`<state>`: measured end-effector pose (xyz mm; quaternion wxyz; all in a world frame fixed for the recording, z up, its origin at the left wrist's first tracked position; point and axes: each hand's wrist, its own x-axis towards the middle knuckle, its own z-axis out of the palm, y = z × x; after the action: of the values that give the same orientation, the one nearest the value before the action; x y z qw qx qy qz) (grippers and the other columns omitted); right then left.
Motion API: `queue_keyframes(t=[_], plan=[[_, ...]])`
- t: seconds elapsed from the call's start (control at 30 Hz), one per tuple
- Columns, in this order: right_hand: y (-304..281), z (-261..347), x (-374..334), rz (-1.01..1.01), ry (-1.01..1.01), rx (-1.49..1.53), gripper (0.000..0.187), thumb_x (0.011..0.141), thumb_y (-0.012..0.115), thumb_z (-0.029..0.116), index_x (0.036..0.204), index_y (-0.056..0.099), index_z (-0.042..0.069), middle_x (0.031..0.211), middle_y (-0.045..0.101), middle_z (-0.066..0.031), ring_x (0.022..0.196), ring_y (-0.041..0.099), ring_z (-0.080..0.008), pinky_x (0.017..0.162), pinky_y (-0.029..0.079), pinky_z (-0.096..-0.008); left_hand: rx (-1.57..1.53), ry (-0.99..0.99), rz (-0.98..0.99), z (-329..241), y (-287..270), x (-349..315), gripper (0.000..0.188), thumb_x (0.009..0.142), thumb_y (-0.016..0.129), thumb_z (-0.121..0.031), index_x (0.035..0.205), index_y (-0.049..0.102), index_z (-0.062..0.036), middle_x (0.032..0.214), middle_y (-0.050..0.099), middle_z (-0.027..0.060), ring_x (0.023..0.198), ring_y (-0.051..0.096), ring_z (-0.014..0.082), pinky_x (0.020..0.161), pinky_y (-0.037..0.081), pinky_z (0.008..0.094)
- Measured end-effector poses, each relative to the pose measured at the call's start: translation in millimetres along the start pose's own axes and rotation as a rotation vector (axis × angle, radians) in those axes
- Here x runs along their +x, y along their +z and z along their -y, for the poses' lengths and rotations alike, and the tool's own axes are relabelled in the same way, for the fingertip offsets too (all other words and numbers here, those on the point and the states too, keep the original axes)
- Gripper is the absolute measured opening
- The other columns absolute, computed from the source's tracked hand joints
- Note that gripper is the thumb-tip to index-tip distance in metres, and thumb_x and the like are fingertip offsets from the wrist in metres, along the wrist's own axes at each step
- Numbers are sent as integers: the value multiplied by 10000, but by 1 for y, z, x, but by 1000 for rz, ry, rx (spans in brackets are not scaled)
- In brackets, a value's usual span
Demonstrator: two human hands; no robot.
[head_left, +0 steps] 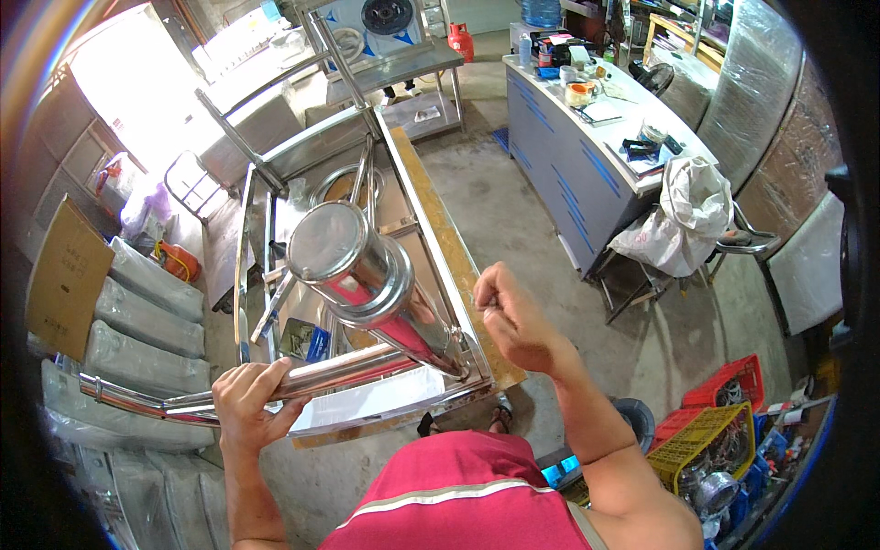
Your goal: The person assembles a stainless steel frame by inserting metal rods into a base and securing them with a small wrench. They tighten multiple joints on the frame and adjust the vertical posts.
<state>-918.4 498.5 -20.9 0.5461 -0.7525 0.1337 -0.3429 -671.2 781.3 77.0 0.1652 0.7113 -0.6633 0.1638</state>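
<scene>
An upturned stainless steel frame [266, 312] with tubular legs at its far end lies on a board in front of me. A wide, shiny steel cylinder [335, 240] with a stepped collar rises from its near part and leans toward the far left. My left hand [249, 403] is wrapped over a polished steel tube [362, 365] along the near side of the frame. Beyond the frame's right edge, my right hand [521, 316] is raised with its fingers curled into a pinch. Whatever sits between those fingers is too small to make out.
To the right stands a grey-blue desk [577, 170] with cups and tools, a white sack [678, 215] at its near end. Crates [710, 445] of parts sit at the lower right. Wrapped panels [147, 321] and cardboard [69, 275] line the left. A red gas cylinder [461, 41] stands far back.
</scene>
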Motion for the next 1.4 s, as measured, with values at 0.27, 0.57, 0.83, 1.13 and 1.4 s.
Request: queue_keyframes(t=[0.27, 0.57, 0.83, 1.13, 1.4], plan=[[-5, 11, -10, -145, -263, 114, 98, 954, 673, 48, 1034, 621, 69, 993, 648, -87, 906, 632, -163, 832, 503, -298, -25, -42, -11, -1, 5, -3, 531, 655, 875, -321, 1081, 701, -56, 674, 594, 71, 589, 591, 264, 584, 439, 397], [-4, 13, -15, -178, -31, 376, 183, 936, 721, 23, 1097, 638, -1, 1025, 678, -82, 885, 706, -117, 757, 577, -247, -3, -13, -3, 0, 2, -3, 491, 692, 879, -316, 1087, 714, -76, 698, 644, 53, 594, 642, 222, 562, 475, 377], [-22, 16, -39, -225, -186, 70, 128, 974, 664, -4, 1101, 675, -19, 1033, 661, -81, 795, 676, -104, 722, 572, -238, 18, -4, -11, 4, 3, -6, 513, 702, 877, -335, 1116, 708, -84, 736, 652, 51, 631, 649, 240, 593, 486, 382], [1, 36, -56, -274, 68, 115, 177, 1056, 592, 150, 1180, 619, 27, 965, 710, -116, 698, 632, -97, 647, 539, -239, -5, 0, -14, 8, 5, -6, 514, 711, 856, -360, 1120, 715, -80, 753, 658, 61, 645, 652, 248, 609, 497, 397], [5, 33, -44, -230, -59, 25, 155, 985, 694, 110, 1106, 634, 35, 1042, 734, -131, 853, 672, -125, 731, 550, -259, 99, -7, -8, 6, 8, -5, 560, 703, 851, -455, 1105, 694, -100, 733, 608, 52, 644, 628, 260, 595, 467, 413]])
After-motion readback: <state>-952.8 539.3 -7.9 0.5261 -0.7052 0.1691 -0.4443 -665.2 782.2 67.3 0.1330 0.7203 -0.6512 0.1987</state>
